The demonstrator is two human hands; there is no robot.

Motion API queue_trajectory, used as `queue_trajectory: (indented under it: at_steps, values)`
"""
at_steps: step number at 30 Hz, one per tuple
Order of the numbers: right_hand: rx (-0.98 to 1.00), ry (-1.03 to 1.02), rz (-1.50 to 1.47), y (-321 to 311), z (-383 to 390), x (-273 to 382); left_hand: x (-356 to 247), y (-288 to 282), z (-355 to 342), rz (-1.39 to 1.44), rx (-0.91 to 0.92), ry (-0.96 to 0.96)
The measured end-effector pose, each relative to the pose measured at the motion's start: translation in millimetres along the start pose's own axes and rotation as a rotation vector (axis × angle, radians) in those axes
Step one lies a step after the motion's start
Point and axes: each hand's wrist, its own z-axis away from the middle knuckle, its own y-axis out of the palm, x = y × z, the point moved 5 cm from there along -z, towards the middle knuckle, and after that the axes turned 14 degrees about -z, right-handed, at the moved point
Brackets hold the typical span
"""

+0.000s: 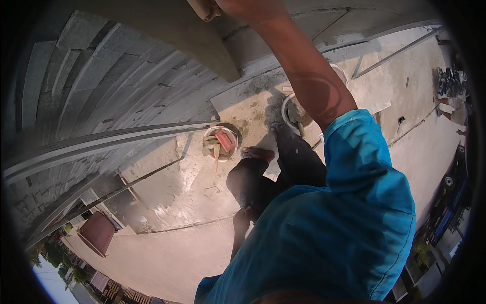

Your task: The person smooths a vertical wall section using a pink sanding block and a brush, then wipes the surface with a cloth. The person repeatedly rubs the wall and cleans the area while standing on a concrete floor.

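Observation:
My right arm reaches up across the view to the top edge, where my right hand [248, 7] is closed around a tan, wooden-looking tool [204, 9]. The frame's edge cuts off both the hand and the tool, close to a smooth grey plastered surface [187, 38]. Down by my dark trouser leg, my left hand [242, 216] hangs near the knee; its fingers are too small and shaded to read. Near my feet stands a round bucket [234, 153] holding a red float [225, 140] and other hand tools.
A second bucket [285, 112] with a trowel-like tool [298, 121] stands partly behind my right arm. A wall of grey stacked stone strips [91, 66] rises at left. A long pole or rail [111, 139] runs out from it. A reddish panel [97, 233] stands at lower left.

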Motion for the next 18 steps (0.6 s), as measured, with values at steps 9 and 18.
queue_trajectory:
  at_steps: [9, 18]
  values:
    - [0.029, 0.078, 0.091, -54, 145, -74, 246, 33, -189, 0.396, -0.706, -0.371]
    - [-0.009, 0.390, 0.129, -146, 369, -197, 308, 66, -282, 0.008, -1.087, -0.551]
